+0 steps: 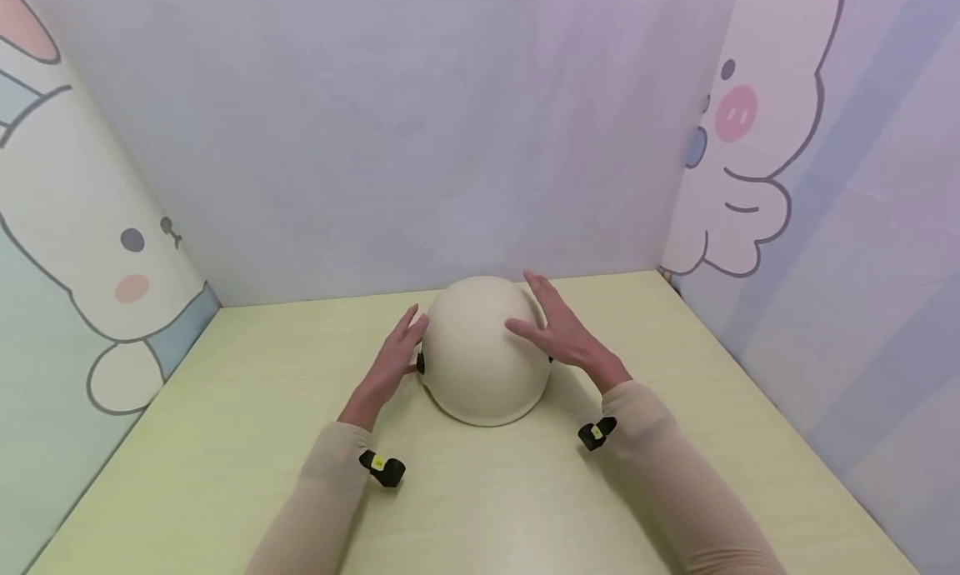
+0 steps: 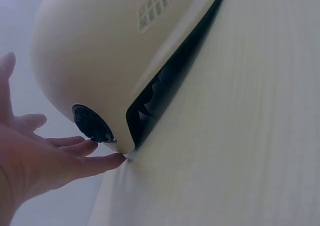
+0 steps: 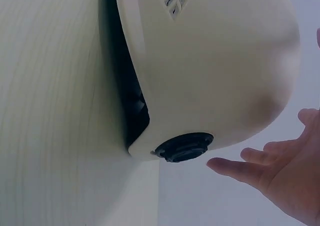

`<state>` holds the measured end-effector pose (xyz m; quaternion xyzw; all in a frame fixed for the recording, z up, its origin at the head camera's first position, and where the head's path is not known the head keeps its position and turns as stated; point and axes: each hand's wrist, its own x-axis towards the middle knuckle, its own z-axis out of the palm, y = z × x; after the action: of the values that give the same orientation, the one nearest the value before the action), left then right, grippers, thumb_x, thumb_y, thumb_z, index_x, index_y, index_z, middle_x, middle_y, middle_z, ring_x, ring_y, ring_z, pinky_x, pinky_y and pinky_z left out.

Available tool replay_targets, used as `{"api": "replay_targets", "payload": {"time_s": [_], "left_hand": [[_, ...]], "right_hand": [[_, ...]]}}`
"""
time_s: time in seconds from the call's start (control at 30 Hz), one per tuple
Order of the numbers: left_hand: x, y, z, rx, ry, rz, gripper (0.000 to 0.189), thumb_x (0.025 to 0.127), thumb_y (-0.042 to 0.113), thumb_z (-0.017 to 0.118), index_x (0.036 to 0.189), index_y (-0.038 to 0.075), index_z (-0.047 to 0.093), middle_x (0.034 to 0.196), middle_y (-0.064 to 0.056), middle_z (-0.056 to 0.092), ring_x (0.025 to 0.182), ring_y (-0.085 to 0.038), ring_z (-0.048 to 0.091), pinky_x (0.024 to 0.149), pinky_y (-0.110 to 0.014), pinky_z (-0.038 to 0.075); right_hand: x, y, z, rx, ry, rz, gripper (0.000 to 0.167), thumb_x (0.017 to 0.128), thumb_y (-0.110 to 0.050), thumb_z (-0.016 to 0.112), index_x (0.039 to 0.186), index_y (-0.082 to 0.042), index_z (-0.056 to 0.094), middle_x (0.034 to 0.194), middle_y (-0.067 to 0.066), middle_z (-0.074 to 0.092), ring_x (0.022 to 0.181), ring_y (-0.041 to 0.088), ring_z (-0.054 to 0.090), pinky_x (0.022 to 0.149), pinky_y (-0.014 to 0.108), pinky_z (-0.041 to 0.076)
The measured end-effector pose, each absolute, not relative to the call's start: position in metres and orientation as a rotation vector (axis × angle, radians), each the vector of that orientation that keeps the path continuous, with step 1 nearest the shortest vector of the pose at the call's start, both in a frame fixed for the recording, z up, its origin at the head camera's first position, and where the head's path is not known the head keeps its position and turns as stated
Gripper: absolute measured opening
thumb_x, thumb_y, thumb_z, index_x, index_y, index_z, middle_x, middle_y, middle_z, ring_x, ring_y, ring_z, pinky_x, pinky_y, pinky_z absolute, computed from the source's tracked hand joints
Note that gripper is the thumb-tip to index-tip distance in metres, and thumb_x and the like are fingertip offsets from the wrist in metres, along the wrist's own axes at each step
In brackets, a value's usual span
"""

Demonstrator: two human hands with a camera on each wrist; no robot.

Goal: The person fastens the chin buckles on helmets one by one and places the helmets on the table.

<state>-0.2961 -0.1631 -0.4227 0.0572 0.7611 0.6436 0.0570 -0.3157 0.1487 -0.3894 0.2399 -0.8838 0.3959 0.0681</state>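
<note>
A cream hard-shell helmet (image 1: 483, 354) sits dome up on the table, with a dark lining under its rim. Black round fittings stand out on its sides, one in the left wrist view (image 2: 92, 123) and one in the right wrist view (image 3: 184, 147). My left hand (image 1: 392, 360) is at the helmet's left side, fingers extended, fingertips right at the lower rim and the round fitting. Over on the right, my right hand (image 1: 566, 333) has its fingers spread; a small gap shows between its fingertips and the right fitting in the right wrist view.
The pale yellow table (image 1: 247, 442) runs back to a grey-lilac cloth wall (image 1: 420, 142). Side walls carry cartoon animals, a rabbit (image 1: 97, 250) on the left and a white figure (image 1: 757, 142) on the right. Small black devices (image 1: 384, 468) are worn at both wrists.
</note>
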Motion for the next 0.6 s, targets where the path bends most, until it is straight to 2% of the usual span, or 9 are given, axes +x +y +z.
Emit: {"api": "replay_targets", "payload": {"time_s": [0.2, 0.37, 0.5, 0.6], "left_hand": [[-0.2955, -0.1613, -0.4262, 0.198, 2.297, 1.978, 0.082, 0.097, 0.054, 0.059, 0.162, 0.025, 0.018, 0.162, -0.017, 0.022, 0.147, -0.036, 0.024, 0.110, -0.062, 0.029], [-0.2954, -0.1577, -0.4292, 0.239, 2.284, 1.991, 0.082, 0.096, 0.045, 0.065, 0.161, 0.025, 0.020, 0.161, -0.015, 0.025, 0.146, -0.032, 0.030, 0.114, -0.053, 0.028], [-0.2952, -0.1564, -0.4301, 0.249, 2.285, 2.000, 0.079, 0.096, 0.044, 0.066, 0.160, 0.028, 0.023, 0.160, -0.014, 0.027, 0.144, -0.029, 0.032, 0.115, -0.048, 0.029], [-0.2952, -0.1570, -0.4307, 0.234, 2.283, 1.992, 0.081, 0.095, 0.047, 0.066, 0.161, 0.026, 0.022, 0.160, -0.016, 0.026, 0.145, -0.031, 0.031, 0.116, -0.049, 0.027]], "right_hand": [[-0.3140, 0.1429, -0.3908, 0.728, -2.696, 1.157, 0.091, 0.091, -0.061, 0.061, 0.162, -0.027, 0.016, 0.166, 0.013, 0.006, 0.150, 0.036, 0.011, 0.113, 0.066, 0.019], [-0.3136, 0.1427, -0.3923, 0.754, -2.703, 1.102, 0.091, 0.091, -0.062, 0.061, 0.162, -0.024, 0.019, 0.166, 0.014, 0.008, 0.149, 0.039, 0.015, 0.112, 0.065, 0.021], [-0.3133, 0.1417, -0.3925, 0.762, -2.709, 1.089, 0.089, 0.090, -0.062, 0.062, 0.161, -0.025, 0.022, 0.165, 0.014, 0.010, 0.148, 0.039, 0.019, 0.112, 0.064, 0.024], [-0.3128, 0.1395, -0.3921, 0.759, -2.719, 1.095, 0.089, 0.089, -0.062, 0.064, 0.160, -0.027, 0.024, 0.165, 0.014, 0.012, 0.147, 0.040, 0.021, 0.111, 0.063, 0.027]]}}
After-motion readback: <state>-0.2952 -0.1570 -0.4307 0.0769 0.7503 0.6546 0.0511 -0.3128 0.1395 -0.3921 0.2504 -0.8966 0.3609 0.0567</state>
